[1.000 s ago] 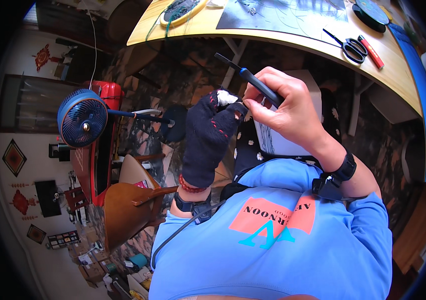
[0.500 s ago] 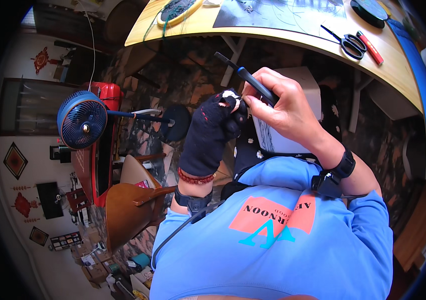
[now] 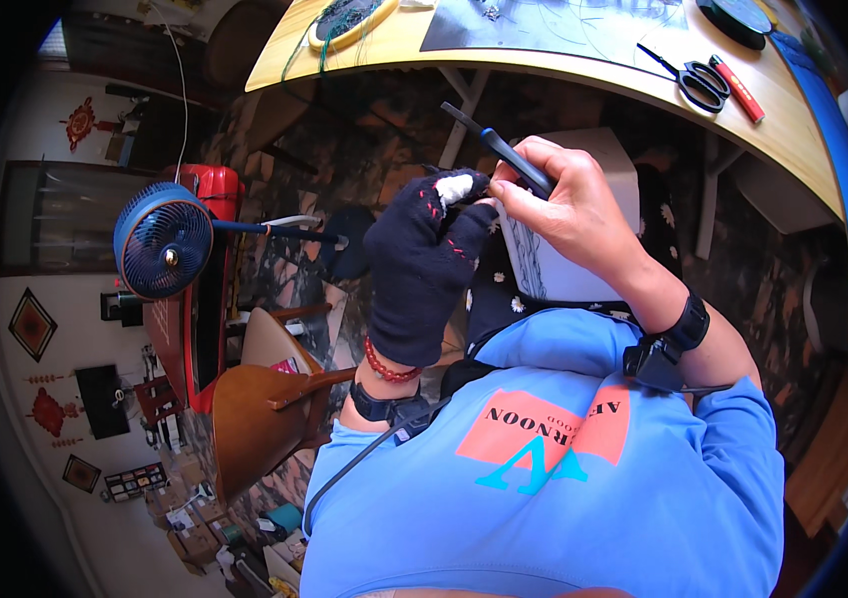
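My left hand (image 3: 424, 261) wears a dark glove (image 3: 414, 289) with red stitching; a white fingertip (image 3: 456, 186) pokes out at the top. It's held up in front of my chest, fingers curled loosely, pinching something small at that white tip. What exactly, I can't tell, too small.

My right hand (image 3: 573, 214) is bare and closed around a dark tool (image 3: 499, 149), thin and long, with a blue band partway along. Grip is thumb and forefinger near the lower end.

Key relation: the tool's long axis runs from my right fingers up and to the left, its free end pointing toward the desk (image 3: 583, 65). Its gripped end sits just beside the white fingertip, touching or nearly so; can't tell which. So the glove lies directly left of my right hand, with the meeting point between the two thumbs. Right hand is the one on the tool; left only meets it at the tip.

Around: scissors (image 3: 691, 82) and a red pen (image 3: 738, 90) on the desk, well apart from both hands, right side. A hoop (image 3: 349, 20) with green thread at the desk's left end. A white box (image 3: 564, 264) under my hands, on my lap. A blue fan (image 3: 163, 241) is off to my left, and a wooden chair (image 3: 260, 419) below it.
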`<move>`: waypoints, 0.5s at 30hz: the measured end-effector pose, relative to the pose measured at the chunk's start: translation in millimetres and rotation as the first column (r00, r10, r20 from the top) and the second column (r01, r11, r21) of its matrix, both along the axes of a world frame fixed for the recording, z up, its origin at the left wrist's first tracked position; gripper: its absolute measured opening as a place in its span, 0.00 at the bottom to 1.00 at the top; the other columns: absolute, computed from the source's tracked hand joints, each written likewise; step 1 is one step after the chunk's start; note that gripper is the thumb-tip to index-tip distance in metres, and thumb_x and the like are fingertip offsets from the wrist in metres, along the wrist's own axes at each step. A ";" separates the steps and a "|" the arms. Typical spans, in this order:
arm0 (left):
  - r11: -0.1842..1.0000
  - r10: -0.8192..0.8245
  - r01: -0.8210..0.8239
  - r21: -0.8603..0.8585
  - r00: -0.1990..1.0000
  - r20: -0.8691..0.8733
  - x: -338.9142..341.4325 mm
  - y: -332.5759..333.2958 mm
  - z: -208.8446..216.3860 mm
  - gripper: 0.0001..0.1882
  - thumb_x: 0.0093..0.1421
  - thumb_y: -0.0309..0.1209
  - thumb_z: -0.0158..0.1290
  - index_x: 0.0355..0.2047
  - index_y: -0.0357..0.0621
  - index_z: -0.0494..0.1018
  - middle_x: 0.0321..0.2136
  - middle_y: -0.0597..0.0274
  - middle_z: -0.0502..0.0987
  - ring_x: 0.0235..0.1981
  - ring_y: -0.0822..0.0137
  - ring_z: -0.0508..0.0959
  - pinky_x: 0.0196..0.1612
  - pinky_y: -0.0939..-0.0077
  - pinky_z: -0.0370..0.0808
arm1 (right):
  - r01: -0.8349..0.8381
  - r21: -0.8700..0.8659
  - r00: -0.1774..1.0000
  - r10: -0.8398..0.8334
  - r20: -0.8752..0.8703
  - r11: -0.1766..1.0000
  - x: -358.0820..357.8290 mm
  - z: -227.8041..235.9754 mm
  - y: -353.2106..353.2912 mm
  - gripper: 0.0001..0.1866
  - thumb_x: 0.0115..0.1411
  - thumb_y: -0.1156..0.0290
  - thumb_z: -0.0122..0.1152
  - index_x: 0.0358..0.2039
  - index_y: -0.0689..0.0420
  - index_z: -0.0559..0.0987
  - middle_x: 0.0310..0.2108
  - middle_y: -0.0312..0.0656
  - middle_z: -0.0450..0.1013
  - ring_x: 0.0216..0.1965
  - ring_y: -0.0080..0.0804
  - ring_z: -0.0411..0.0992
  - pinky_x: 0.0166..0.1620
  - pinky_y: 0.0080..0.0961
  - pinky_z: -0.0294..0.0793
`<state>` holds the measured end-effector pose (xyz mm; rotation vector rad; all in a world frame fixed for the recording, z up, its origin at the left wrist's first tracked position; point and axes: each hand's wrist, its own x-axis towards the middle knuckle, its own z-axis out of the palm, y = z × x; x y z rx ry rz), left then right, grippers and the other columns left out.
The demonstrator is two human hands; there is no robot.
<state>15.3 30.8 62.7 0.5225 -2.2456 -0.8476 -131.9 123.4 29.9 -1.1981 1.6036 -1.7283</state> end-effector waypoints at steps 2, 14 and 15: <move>0.999 0.001 -0.001 0.037 1.000 0.001 0.0 1.8 1.2 0.10 0.55 0.25 0.63 0.38 0.40 0.79 0.31 0.57 0.80 0.30 0.67 0.81 0.33 0.75 0.77 | 0.002 0.009 1.000 -0.002 -0.018 1.000 0.1 1.1 0.2 0.10 0.58 0.69 0.62 0.27 0.63 0.75 0.21 0.34 0.67 0.24 0.17 0.64 0.28 0.19 0.63; 0.948 -0.005 0.024 -0.316 0.998 0.060 0.0 -5.2 -6.1 0.10 0.55 0.26 0.63 0.38 0.42 0.79 0.32 0.56 0.81 0.32 0.57 0.82 0.35 0.70 0.78 | 0.000 0.081 1.000 -0.003 0.029 0.997 -0.5 -1.1 -0.3 0.13 0.52 0.67 0.62 0.27 0.68 0.78 0.22 0.44 0.68 0.23 0.27 0.66 0.27 0.29 0.64; 0.952 -0.005 0.022 -0.307 0.999 0.054 -0.3 -5.6 -7.2 0.10 0.55 0.26 0.62 0.38 0.42 0.79 0.32 0.56 0.80 0.32 0.57 0.82 0.35 0.70 0.78 | 0.007 0.078 1.000 -0.008 0.017 0.997 -0.9 -1.3 -1.0 0.13 0.52 0.68 0.62 0.27 0.67 0.78 0.22 0.44 0.69 0.23 0.28 0.66 0.27 0.29 0.65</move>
